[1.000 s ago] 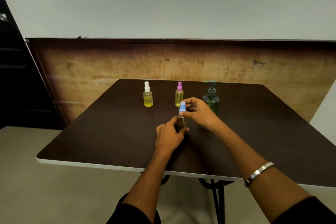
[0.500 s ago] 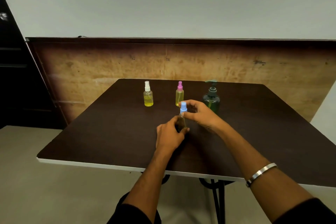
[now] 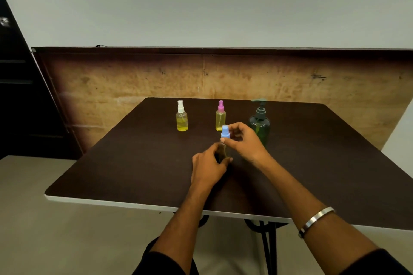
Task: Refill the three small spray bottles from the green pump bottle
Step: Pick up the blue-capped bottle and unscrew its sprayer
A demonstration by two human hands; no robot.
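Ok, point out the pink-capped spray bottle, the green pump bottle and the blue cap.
pink-capped spray bottle (image 3: 220,121): head view, yellow body.
green pump bottle (image 3: 259,126): head view, green body.
blue cap (image 3: 225,131): head view, cap's side.

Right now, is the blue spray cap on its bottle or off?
On. The blue spray cap sits atop the bottle; right hand pinches it, left hand grips the body.
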